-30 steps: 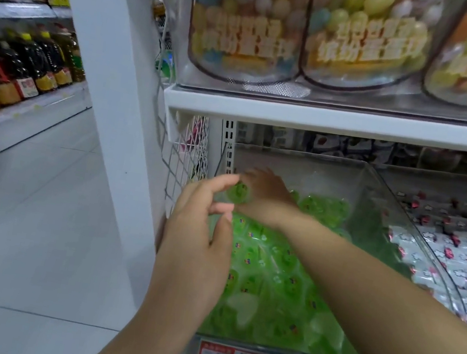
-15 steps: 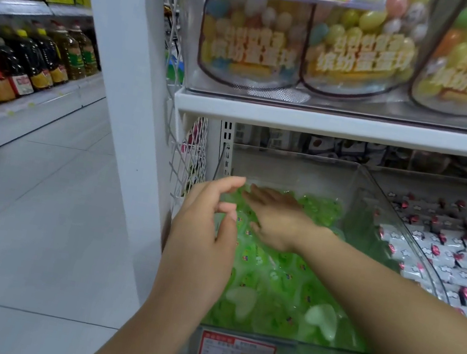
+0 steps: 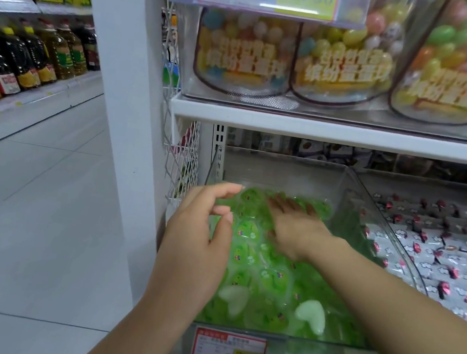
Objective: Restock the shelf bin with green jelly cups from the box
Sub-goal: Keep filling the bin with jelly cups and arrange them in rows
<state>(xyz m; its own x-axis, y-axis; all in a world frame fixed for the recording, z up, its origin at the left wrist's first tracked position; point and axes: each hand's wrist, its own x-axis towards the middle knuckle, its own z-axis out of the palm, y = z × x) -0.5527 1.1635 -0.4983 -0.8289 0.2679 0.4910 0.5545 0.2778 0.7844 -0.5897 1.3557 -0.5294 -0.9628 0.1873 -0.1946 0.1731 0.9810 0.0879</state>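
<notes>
Cups [image 3: 267,276] in bin [image 3: 282,173], centre frame: right hand [image 3: 291,229] flat on them, grip wide, probably levelling; left hand [image 3: 194,251] hovers loose, empty.

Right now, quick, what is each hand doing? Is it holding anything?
Left hand: open, fingers loosely bent, holding nothing.
Right hand: open, fingers spread flat over the jelly cups, gripping none.

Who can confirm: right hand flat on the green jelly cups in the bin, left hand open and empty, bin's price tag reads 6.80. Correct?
No: the head view shows the price tag reading 8.60, not 6.80. Otherwise right: right hand flat on the green jelly cups in the bin, left hand open and empty.
</notes>
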